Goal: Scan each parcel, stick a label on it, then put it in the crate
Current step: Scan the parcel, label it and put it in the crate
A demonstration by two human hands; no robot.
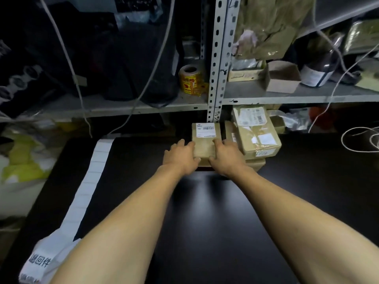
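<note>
A small brown cardboard parcel [205, 144] with a white barcode label on its far end lies at the back of the black table [205, 222]. My left hand [181, 156] grips its left side and my right hand [226, 156] grips its right side, thumbs at its near edge. Right of it, a larger taped brown parcel [256, 130] with a white label leans on other boxes. A long strip of white blank labels [90, 177] runs down the table's left side. No crate or scanner is in view.
Grey metal shelving [215, 58] stands behind the table, holding a roll of yellow-red stickers [190, 78], cardboard boxes [283, 76] and a dark bottle [320, 68]. White cords hang down. A white plastic bag [41, 261] lies at the near left; coiled cord [361, 138] lies at the right.
</note>
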